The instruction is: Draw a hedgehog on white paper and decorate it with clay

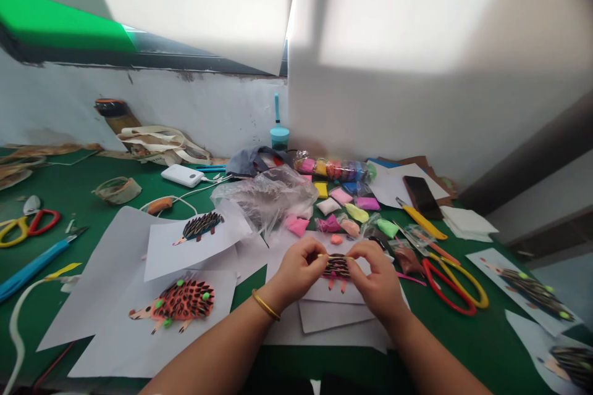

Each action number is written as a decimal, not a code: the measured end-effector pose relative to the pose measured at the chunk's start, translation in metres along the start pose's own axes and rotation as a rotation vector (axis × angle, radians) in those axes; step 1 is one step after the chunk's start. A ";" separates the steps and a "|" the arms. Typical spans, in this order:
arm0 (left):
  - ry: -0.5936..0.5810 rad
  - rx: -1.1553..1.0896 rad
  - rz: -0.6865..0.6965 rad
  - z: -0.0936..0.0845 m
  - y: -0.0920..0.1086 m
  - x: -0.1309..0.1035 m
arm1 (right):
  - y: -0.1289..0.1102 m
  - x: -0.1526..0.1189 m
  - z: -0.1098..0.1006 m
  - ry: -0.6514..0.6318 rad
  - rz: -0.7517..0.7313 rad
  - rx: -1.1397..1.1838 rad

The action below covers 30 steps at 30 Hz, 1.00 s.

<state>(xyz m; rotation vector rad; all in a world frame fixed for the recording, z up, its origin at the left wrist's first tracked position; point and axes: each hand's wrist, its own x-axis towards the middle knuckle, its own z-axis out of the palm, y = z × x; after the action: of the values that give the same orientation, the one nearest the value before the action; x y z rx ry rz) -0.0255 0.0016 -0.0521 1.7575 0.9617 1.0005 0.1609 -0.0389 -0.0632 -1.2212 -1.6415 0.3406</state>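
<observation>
My left hand (303,265) and my right hand (375,274) face each other over a hedgehog picture (336,268) on white paper, thumbs and forefingers pinched. Small yellowish bits show at both fingertips; whether they are one piece or two, I cannot make out. The hedgehog has dark spiky rows, a pink spot and pink legs; its ends are hidden behind my fingers. Just beyond lies a small orange lump of clay (336,239). White sheets (338,315) are stacked beneath the picture.
Finished hedgehog pictures lie left (185,302) and right (528,287). Clay packets (356,213) and a plastic bag (269,194) are behind my hands. Red-yellow scissors (456,284), a yellow cutter (421,220) and a phone (422,197) lie right; a blue cutter (39,265) lies far left.
</observation>
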 end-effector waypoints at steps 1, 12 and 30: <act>0.039 -0.026 -0.010 -0.001 -0.002 0.002 | 0.004 0.000 -0.001 0.021 0.049 0.026; 0.119 0.381 -0.046 -0.014 -0.030 0.014 | 0.014 0.000 -0.002 -0.023 0.212 0.053; 0.097 0.761 0.135 -0.011 -0.017 0.005 | 0.008 0.001 -0.001 -0.089 0.171 0.121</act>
<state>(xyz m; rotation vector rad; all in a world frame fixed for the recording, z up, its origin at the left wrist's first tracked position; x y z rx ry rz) -0.0370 0.0151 -0.0634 2.4337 1.4246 0.8614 0.1662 -0.0352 -0.0676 -1.2717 -1.5712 0.6005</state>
